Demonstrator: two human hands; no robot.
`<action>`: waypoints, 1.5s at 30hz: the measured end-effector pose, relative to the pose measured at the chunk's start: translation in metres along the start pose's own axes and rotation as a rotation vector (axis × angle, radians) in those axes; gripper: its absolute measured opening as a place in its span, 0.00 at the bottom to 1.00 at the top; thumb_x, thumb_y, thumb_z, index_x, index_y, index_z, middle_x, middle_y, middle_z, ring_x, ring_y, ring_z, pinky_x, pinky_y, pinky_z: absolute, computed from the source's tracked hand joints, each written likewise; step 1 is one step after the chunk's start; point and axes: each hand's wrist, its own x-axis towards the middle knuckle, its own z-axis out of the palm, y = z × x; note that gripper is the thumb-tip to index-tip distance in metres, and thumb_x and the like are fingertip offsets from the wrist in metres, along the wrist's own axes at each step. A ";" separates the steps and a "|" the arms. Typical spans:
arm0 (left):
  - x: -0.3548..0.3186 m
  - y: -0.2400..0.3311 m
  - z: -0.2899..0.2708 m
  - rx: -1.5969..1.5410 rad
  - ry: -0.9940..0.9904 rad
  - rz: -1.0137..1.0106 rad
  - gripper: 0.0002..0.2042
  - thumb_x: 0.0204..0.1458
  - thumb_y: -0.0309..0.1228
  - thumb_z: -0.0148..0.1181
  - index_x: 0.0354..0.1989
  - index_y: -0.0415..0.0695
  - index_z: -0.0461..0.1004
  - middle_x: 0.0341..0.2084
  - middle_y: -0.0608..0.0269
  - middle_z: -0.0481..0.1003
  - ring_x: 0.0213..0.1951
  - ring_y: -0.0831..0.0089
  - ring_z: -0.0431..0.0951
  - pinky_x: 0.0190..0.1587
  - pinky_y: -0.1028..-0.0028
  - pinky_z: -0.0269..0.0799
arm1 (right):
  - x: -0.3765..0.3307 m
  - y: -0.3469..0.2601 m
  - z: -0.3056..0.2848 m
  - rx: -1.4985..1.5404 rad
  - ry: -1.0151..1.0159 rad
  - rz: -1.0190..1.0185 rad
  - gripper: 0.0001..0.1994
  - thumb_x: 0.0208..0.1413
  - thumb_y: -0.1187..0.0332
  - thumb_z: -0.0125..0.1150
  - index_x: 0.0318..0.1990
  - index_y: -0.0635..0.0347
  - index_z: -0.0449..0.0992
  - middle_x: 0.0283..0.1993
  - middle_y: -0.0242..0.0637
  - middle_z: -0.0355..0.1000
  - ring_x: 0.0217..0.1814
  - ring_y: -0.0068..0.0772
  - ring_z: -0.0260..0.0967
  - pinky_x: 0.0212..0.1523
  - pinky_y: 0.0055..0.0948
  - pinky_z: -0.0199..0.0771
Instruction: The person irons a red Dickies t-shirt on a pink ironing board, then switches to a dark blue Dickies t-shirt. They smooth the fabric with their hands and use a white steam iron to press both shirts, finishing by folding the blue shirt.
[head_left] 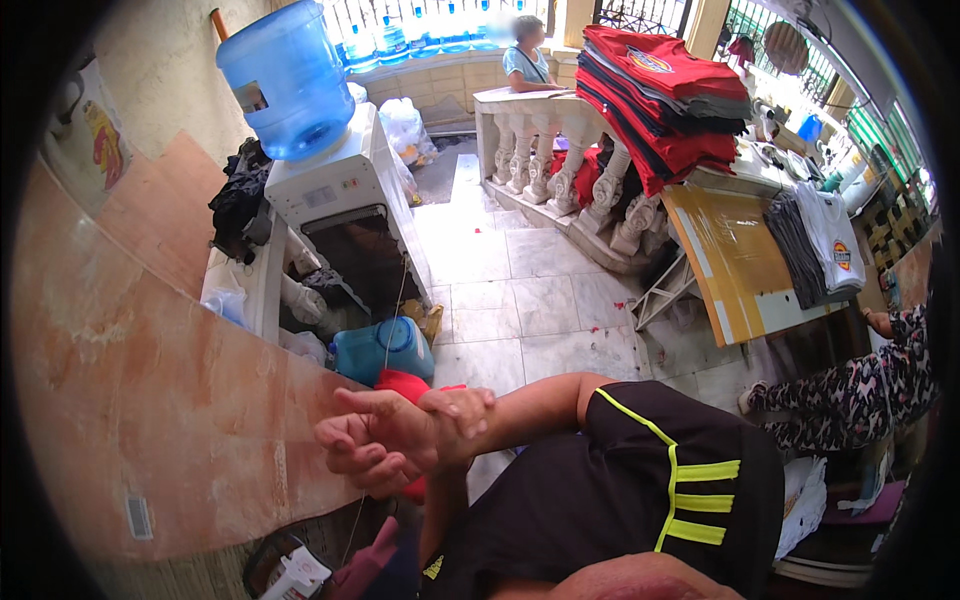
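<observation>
My right forearm reaches across to the left, ending in my right hand [372, 440], which is held up with fingers loosely curled and apart, holding nothing. Coming up from below, my left hand [460, 410] is wrapped around my right wrist, its fingertips showing on top; its palm is hidden. Both hands are over the near edge of a pinkish, marble-like panel [190, 430]. Just behind them lies something red [400, 383], partly covered by the hands. A teal plastic container [382, 348] with a round cap sits beyond that.
A big blue water jug [290, 80] tops a white appliance [330, 190]. Folded shirts make a tall red and dark stack [660, 95] by a balustrade [540, 160], and grey and white piles [830, 240]. A person in patterned trousers [850, 390] is at right, another [527, 60] far back.
</observation>
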 end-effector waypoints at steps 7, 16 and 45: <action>0.003 -0.057 -0.051 -0.109 0.652 0.074 0.16 0.56 0.42 0.54 0.47 0.45 0.70 0.36 0.58 0.73 0.44 0.61 0.72 0.60 0.55 0.62 | -0.029 -0.111 -0.056 -0.768 0.585 -0.379 0.15 0.67 0.53 0.50 0.38 0.55 0.70 0.28 0.28 0.67 0.26 0.21 0.64 0.27 0.22 0.66; -0.028 -0.049 -0.073 -0.305 1.447 -0.065 0.18 0.62 0.45 0.45 0.51 0.47 0.71 0.46 0.56 0.74 0.51 0.57 0.71 0.60 0.55 0.63 | -0.082 -0.158 -0.160 -2.215 0.682 -0.244 0.08 0.57 0.70 0.61 0.42 0.62 0.75 0.40 0.44 0.73 0.42 0.44 0.73 0.42 0.35 0.73; -0.291 0.026 0.280 2.453 2.320 -0.886 0.30 0.56 0.50 0.57 0.66 0.50 0.64 0.69 0.47 0.53 0.69 0.41 0.51 0.65 0.43 0.47 | 0.066 0.228 -0.256 -2.191 -0.587 0.326 0.10 0.55 0.69 0.62 0.44 0.60 0.78 0.40 0.52 0.75 0.43 0.58 0.72 0.46 0.47 0.73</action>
